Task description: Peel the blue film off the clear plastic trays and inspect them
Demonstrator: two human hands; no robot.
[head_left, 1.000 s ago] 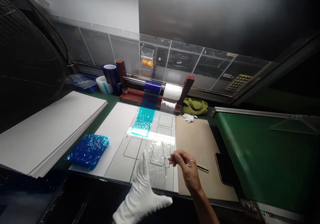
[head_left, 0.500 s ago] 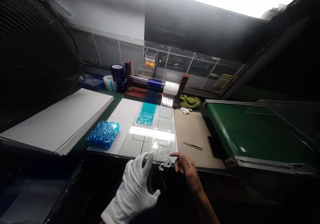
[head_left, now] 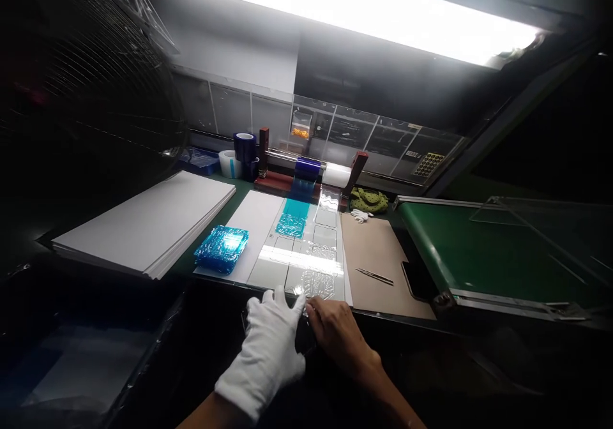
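Blue stack [head_left: 221, 249] left; tweezers [head_left: 374, 276], phone [head_left: 417, 281] right; clear film [head_left: 318, 283] just beyond hands. Left hand [head_left: 271, 336] grips panel [head_left: 306, 338] before table [head_left: 179, 260], glove hiding much. Right hand [head_left: 338, 330] curled, hold unclear; half-second ago farther from left.

Gloved left hand [head_left: 274, 336] and bare right hand [head_left: 339, 332] are held close together by the table [head_left: 223, 215] | grip is obscured | tweezers [head_left: 375, 276] are laid on brown board [head_left: 376, 244] | shiny blue stack [head_left: 221, 249] is set on white sheet [head_left: 255, 215]
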